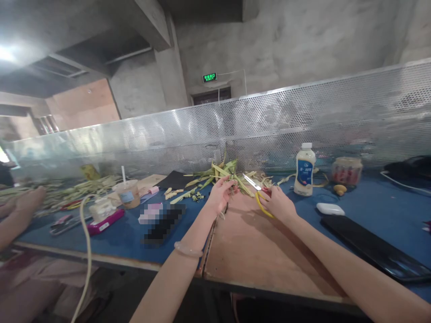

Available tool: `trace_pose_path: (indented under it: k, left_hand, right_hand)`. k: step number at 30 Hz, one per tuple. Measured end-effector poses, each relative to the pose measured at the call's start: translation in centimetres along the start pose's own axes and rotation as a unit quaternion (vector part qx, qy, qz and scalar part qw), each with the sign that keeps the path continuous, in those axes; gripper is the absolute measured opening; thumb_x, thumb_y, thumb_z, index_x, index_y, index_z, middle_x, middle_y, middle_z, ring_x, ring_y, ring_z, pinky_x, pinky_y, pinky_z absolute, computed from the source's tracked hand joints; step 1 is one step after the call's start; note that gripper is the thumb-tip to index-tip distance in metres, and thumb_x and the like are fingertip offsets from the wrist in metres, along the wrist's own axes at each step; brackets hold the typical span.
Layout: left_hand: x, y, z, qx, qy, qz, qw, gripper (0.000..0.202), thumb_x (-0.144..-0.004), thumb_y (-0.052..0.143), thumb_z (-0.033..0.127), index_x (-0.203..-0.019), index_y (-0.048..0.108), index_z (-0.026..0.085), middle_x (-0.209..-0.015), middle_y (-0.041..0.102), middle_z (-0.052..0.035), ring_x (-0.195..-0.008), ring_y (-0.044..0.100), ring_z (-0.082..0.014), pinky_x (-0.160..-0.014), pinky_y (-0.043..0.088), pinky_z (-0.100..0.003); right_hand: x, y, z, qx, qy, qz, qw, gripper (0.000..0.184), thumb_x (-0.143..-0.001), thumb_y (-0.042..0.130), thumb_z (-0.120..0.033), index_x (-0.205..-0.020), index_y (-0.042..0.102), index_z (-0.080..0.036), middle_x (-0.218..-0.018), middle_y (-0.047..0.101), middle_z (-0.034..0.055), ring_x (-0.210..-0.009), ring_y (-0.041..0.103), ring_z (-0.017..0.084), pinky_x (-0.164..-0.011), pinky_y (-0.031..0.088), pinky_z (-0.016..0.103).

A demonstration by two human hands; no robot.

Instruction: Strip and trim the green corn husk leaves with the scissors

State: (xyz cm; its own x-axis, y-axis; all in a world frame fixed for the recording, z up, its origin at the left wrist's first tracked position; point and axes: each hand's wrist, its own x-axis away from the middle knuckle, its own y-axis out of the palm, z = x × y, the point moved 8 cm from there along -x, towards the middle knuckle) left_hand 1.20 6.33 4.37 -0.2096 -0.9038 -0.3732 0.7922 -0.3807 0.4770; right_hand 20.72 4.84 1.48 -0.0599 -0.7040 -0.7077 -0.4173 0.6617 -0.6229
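My left hand (220, 195) is closed, its fingertips pinching a small piece of corn husk (235, 189) whose exact shape is too small to make out. In my right hand (279, 205) is a pair of scissors (261, 202) with yellow handles. Their metal blades point up and left, a short way from the left fingertips. Behind my hands lies a heap of green and pale corn husks (229, 168). Beneath my hands runs a bare brown wooden board (256, 255).
A white bottle (305, 172), a glass jar (346, 171), a white case (330, 209) and a black tray-like object (373, 244) stand or lie on the right. To the left are a plastic cup (129, 195), a magenta box (106, 222), a hanging cable (86, 237) and another person's hand (30, 202).
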Motion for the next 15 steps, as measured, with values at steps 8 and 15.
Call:
trace_pose_path:
  k: [8, 15]
  left_hand:
    - [0.1, -0.3, -0.4, 0.024, -0.044, 0.005, 0.999, 0.01, -0.069, 0.064, 0.019, -0.075, 0.056, 0.015, -0.068, 0.059, -0.0001, -0.055, 0.054, -0.0092, -0.06, 0.044, -0.025]
    - [0.3, 0.1, -0.7, 0.072, -0.088, -0.009, 0.993, 0.008, -0.073, 0.057, 0.022, -0.072, 0.056, 0.014, -0.061, 0.051, 0.0001, -0.051, 0.046, -0.0084, -0.058, 0.044, -0.025]
  right_hand:
    - [-0.3, -1.7, -1.2, -0.108, -0.03, 0.035, 0.993, 0.029, -0.079, 0.049, -0.046, -0.094, 0.047, -0.021, -0.091, 0.058, 0.0079, -0.084, 0.059, 0.024, -0.066, 0.047, 0.033]
    - [0.3, -2.5, -3.8, -0.132, -0.14, 0.032, 0.981, 0.03, -0.079, 0.051, -0.035, -0.104, 0.047, -0.02, -0.097, 0.055, 0.0104, -0.093, 0.055, 0.026, -0.078, 0.046, 0.037]
